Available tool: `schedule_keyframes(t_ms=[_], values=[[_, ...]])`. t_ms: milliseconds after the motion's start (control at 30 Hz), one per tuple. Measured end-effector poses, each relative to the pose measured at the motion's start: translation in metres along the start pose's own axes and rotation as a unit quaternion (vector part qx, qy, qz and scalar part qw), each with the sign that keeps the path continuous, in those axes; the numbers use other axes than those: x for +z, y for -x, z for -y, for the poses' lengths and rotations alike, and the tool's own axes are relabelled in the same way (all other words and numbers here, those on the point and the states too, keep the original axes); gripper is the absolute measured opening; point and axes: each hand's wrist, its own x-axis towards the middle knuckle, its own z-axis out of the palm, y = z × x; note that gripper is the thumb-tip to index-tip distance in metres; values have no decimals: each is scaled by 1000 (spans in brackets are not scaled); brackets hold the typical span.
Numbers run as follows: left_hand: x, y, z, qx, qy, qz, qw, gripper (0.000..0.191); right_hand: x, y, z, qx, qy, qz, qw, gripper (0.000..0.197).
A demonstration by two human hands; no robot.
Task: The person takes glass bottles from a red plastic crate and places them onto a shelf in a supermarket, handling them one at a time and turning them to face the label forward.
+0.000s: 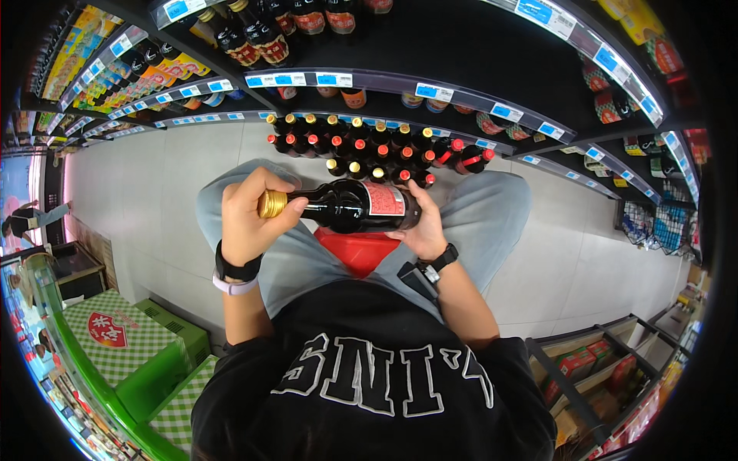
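A dark glass bottle (346, 203) with a gold cap lies level across my lap, its red-and-white label turned up towards me. My left hand (253, 216) grips the neck just by the cap. Around the base end is my right hand (424, 222), its thumb along the side and its fingers partly hidden under the glass. Beyond the bottle, several dark bottles (380, 138) stand upright in rows on the floor, some with gold caps and others with red ones. Between my legs sits a red plastic stool (354, 250), mostly hidden by the bottle and my clothes.
Black shelving with a price-tag rail (369, 79) rises in front of me, holding sauce bottles (259, 34). To the left stands a green checkered display case (124, 331). A rack with boxes (588, 369) is at the lower right. Far left, another person (26, 225) is partly visible.
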Motion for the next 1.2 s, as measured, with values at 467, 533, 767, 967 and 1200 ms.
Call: schedule_keyframes(t_ms=[467, 533, 767, 967, 1200], values=[[3, -6, 16, -115, -272, -82, 952, 28, -15, -28, -4, -103, 99, -36, 989, 20], [8, -7, 37, -147, -307, -76, 937, 31, -18, -29, -3, -110, 92, -46, 989, 19], [28, -1, 151, -197, -298, -38, 933, 29, -16, -31, -3, -116, 105, -58, 986, 18], [67, -11, 234, -261, -337, 71, 902, 31, -20, -34, -4, -114, 74, -75, 988, 16], [112, -5, 317, -325, -325, 124, 880, 34, -14, -48, -1, -90, 98, -105, 985, 17]])
